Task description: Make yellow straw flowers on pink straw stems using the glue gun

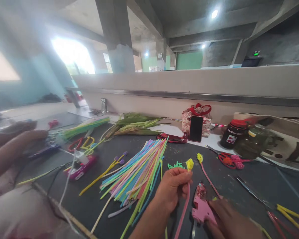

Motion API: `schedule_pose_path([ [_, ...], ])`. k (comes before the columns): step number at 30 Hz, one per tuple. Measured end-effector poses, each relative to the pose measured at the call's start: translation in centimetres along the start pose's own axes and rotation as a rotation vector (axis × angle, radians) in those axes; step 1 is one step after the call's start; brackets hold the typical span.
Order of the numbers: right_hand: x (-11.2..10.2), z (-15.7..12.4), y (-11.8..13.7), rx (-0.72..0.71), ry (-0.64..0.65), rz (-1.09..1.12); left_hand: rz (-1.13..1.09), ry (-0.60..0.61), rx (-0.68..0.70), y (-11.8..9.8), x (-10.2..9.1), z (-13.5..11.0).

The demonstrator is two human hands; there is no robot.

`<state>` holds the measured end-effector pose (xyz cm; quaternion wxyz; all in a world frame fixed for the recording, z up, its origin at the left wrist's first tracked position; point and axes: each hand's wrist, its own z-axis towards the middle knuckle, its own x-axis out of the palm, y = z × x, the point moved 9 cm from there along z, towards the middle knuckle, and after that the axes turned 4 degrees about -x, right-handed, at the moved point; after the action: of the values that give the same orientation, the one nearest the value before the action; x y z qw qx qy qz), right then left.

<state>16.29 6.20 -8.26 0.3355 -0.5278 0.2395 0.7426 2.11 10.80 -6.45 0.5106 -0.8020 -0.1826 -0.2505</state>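
Note:
Between thumb and fingers, my left hand (173, 187) pinches a pink fuzzy stem (184, 212) just below its yellow bud-like tip (189, 164). My right hand (230, 217), smeared by motion, is closed round the handle of a pink glue gun (201, 205); its fingers are only partly visible. A second pink stem with a yellow tip (200, 158) lies on the table beyond the gun, its lower end reaching my right hand. Short green stem pieces (176, 165) lie just behind my left hand.
Left of my hands spreads a pile of pastel pipe cleaners (139, 172). Behind are corn husks (137, 125), a phone (195, 128) and a dark red-lidded bottle (232, 134). Tweezers (251, 191) lie right. Another person's arm (17, 146) works at far left near a magenta glue gun (82, 167).

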Motion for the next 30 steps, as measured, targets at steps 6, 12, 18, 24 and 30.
schedule_pose_path([
  [6,-1.8,0.7,1.9,0.111,0.010,-0.055,0.064,0.067,-0.080,1.8,1.1,-0.1],
  [12,-6.3,-0.7,-4.5,0.286,-0.068,0.220,0.131,0.144,-0.131,2.7,2.1,-0.4],
  [18,-5.6,0.1,-7.4,0.282,0.024,0.320,0.111,0.124,-0.115,2.8,2.4,-0.4],
  [24,-5.1,0.4,-5.9,0.249,0.105,0.349,0.091,0.130,-0.146,3.2,2.3,-0.4],
  [30,-6.9,-3.2,-6.2,0.344,0.176,0.310,0.077,0.171,-0.151,3.3,2.9,-0.9],
])
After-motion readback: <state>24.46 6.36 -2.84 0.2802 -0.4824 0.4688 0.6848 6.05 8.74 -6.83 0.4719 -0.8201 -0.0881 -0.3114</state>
